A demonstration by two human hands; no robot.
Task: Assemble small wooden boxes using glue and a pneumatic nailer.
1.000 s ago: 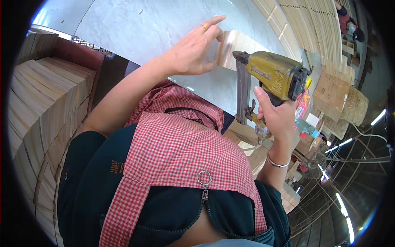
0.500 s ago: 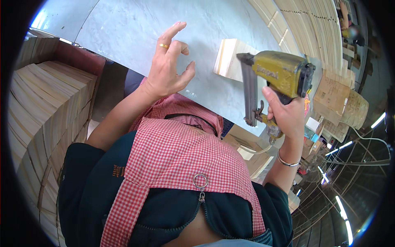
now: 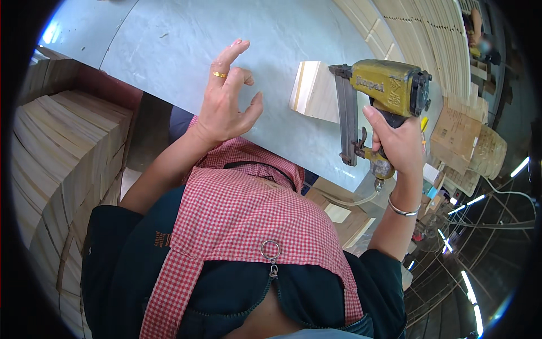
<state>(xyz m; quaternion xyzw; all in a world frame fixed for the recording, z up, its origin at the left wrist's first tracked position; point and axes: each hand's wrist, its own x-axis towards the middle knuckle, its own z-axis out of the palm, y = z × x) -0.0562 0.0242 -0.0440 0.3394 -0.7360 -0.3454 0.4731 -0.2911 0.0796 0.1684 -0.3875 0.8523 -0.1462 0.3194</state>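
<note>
My right hand (image 3: 398,141) grips a yellow and black pneumatic nail gun (image 3: 381,87) by its handle, and an air hose hangs from the handle's lower end. The gun's nose is beside a pale wooden block (image 3: 316,93) on the light grey tabletop (image 3: 169,39); the gun hides the block's right part, and I cannot tell whether they touch. Left of the block, my left hand (image 3: 226,101) is held up over the table's near edge. Its fingers are bent and apart, with nothing in them.
Tall stacks of wooden pieces (image 3: 68,135) stand at my left. More wooden strips (image 3: 420,39) are lined up at the table's far right. A cardboard box (image 3: 457,130) sits beyond my right hand. Another person's arm (image 3: 477,25) shows at the upper right edge.
The nail gun in my right hand has shifted slightly right and turned a little more upright. My left hand has moved slightly down and left in the picture, its fingers still apart.
</note>
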